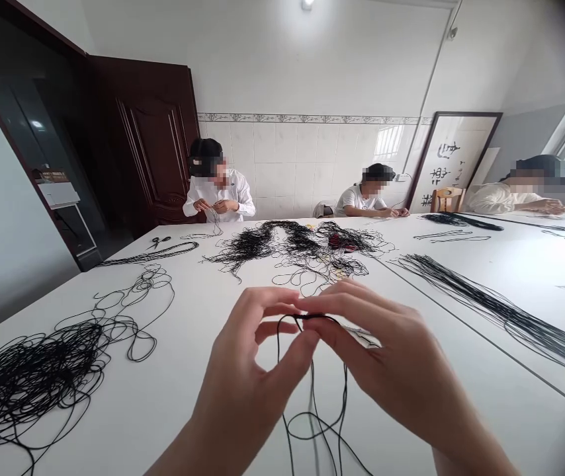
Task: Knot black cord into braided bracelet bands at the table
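Left hand (257, 370) and right hand (386, 357) raised over the white tabletop (163, 403), fingers curled in, fingertips meeting and pinching a black cord (307, 317) between them; its loops hang down below the hands and reach the tabletop. Small white scrap (364, 337) by the right hand, unclear what it is. Big tangled cord pile (29, 377) to the left, another tangle (282, 244) further ahead, long straight cord bundle (511, 317) to the right. Scissors (160, 242) lie on the far left side. Three co-workers sit along the far part of the tabletop: one by the wooden door (153, 139) working cord by hand (217, 188), two more (366, 198) (521, 195) to the right.
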A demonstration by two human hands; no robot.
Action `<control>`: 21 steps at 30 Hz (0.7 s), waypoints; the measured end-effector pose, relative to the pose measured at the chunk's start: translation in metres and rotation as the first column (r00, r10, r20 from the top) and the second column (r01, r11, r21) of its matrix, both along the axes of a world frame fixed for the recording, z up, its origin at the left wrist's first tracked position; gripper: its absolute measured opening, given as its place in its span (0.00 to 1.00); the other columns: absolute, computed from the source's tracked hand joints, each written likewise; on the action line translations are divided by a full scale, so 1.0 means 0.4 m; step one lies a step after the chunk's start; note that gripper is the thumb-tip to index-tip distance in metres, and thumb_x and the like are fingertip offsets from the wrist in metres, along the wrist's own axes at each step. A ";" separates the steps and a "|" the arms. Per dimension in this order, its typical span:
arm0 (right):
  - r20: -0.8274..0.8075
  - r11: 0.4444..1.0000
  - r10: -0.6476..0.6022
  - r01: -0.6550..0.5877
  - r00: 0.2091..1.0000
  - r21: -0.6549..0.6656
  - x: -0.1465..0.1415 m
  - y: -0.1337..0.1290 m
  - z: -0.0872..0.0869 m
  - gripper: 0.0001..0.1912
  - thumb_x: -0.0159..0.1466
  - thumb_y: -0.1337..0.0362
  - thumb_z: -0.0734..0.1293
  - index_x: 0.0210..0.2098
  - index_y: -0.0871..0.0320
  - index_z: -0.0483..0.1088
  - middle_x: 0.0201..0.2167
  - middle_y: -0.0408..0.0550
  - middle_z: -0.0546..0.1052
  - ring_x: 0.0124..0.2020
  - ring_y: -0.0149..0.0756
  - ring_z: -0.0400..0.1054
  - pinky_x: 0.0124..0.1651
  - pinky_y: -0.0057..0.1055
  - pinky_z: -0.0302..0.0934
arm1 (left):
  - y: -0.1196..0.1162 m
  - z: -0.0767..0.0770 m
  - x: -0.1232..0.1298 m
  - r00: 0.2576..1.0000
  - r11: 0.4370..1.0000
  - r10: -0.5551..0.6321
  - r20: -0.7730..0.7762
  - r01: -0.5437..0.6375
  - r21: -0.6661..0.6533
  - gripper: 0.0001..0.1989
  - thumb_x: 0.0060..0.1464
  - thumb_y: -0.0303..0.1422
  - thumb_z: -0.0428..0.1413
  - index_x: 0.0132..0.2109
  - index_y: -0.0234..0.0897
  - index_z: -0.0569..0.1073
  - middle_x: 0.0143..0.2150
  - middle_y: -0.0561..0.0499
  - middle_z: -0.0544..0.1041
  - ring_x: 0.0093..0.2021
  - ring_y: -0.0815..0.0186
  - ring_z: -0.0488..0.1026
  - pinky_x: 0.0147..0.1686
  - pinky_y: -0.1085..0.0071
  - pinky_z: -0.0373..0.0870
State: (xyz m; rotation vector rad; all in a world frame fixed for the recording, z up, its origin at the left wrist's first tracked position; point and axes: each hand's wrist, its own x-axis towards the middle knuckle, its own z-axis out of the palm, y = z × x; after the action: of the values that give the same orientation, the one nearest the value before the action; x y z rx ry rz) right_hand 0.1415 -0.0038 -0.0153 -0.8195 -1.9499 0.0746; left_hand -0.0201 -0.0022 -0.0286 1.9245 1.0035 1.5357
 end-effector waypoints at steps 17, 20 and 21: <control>-0.096 0.995 0.061 -0.053 0.993 0.082 -0.006 -0.006 0.004 0.07 0.66 0.74 0.64 0.37 0.57 0.68 0.31 0.42 0.71 0.35 0.27 0.64 0.36 0.26 0.62 | -0.052 0.054 0.003 0.955 0.890 0.056 0.291 0.084 -0.449 0.07 0.49 0.38 0.60 0.29 0.41 0.75 0.17 0.58 0.56 0.19 0.74 0.49 0.17 0.76 0.46; -0.078 0.995 0.079 -0.073 0.994 0.070 -0.005 -0.007 0.003 0.06 0.66 0.74 0.64 0.38 0.56 0.68 0.31 0.42 0.71 0.35 0.28 0.64 0.37 0.28 0.62 | -0.055 0.062 0.011 0.948 0.895 0.075 0.310 0.073 -0.441 0.07 0.46 0.38 0.60 0.28 0.40 0.74 0.16 0.59 0.52 0.18 0.75 0.46 0.17 0.76 0.42; -0.076 0.995 0.083 -0.078 0.994 0.069 -0.006 -0.007 0.002 0.06 0.66 0.74 0.64 0.38 0.56 0.68 0.31 0.42 0.71 0.35 0.28 0.64 0.37 0.28 0.62 | -0.056 0.065 0.012 0.946 0.895 0.081 0.313 0.069 -0.441 0.06 0.45 0.37 0.60 0.28 0.39 0.74 0.16 0.59 0.52 0.18 0.75 0.46 0.17 0.76 0.42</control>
State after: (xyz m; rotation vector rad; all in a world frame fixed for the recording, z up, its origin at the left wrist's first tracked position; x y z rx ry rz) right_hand 0.1393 -0.0067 -0.0144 -0.6849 -1.9009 0.0887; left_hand -0.0152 -0.0247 -0.0027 1.3029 1.0959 1.4103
